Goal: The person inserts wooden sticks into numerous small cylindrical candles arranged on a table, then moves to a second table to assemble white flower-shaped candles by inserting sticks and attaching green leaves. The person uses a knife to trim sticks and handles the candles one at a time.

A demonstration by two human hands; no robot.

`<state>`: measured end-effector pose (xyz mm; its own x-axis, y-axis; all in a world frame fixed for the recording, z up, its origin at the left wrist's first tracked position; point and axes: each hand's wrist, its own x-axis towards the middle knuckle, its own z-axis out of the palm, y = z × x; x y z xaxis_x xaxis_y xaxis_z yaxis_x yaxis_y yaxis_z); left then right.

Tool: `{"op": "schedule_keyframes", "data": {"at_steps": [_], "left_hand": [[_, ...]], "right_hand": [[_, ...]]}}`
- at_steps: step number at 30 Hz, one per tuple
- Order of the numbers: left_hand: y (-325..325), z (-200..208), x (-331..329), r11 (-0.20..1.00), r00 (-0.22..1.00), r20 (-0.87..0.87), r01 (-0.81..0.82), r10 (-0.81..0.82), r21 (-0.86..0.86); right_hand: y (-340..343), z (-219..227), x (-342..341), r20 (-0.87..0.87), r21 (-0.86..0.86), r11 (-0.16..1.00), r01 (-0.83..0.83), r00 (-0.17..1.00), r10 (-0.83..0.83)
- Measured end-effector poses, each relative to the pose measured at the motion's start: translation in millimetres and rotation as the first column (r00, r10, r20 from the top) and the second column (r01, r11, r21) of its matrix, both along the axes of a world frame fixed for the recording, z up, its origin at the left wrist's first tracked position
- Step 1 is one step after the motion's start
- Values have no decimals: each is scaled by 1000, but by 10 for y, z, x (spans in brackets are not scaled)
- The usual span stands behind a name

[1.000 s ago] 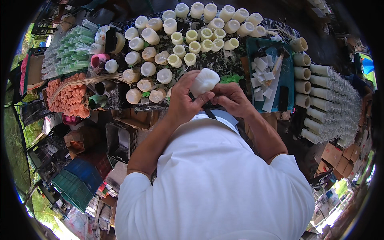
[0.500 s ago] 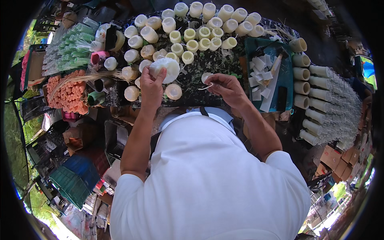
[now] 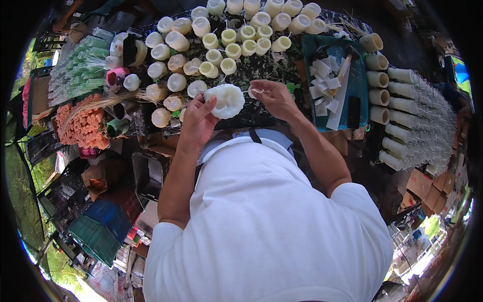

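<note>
Leftward, candles [image 3: 176,82] crowd the surface [image 3: 279,68]. Left hand [image 3: 198,122]: fingers closed on the left edge of the white wax [image 3: 226,101], held over the surface's near edge. Probably light, firm, slick, chip-prone; best cradled by its outer sides. Right hand [image 3: 275,98]: fingers pinching a curled cord [image 3: 255,91]. Tray [image 3: 360,80] beyond.

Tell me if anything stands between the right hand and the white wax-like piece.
Nothing visible blocks the right hand from the white wax-like piece, held in the left hand. Only the thin pale string in the right hand reaches into the gap; whether it touches the piece is unclear.
</note>
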<state>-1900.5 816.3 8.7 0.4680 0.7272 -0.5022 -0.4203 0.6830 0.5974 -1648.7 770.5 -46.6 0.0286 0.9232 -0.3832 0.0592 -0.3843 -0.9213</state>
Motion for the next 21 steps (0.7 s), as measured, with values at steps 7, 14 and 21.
{"op": "schedule_keyframes", "data": {"at_steps": [7,14,21], "left_hand": [[-56,-128,-184,998,997,-32,-67,66,-8],[-125,-233,-373,995,993,-74,-90,87,-31],[-168,-117,-249,973,965,142,228,-222,-28]], "right_hand": [[2,-453,390,-242,-122,904,411,871,-428],[-168,-593,837,886,-225,968,-111,391,251],[-253,23,7,-707,-228,958,-174,706,-40]]}}
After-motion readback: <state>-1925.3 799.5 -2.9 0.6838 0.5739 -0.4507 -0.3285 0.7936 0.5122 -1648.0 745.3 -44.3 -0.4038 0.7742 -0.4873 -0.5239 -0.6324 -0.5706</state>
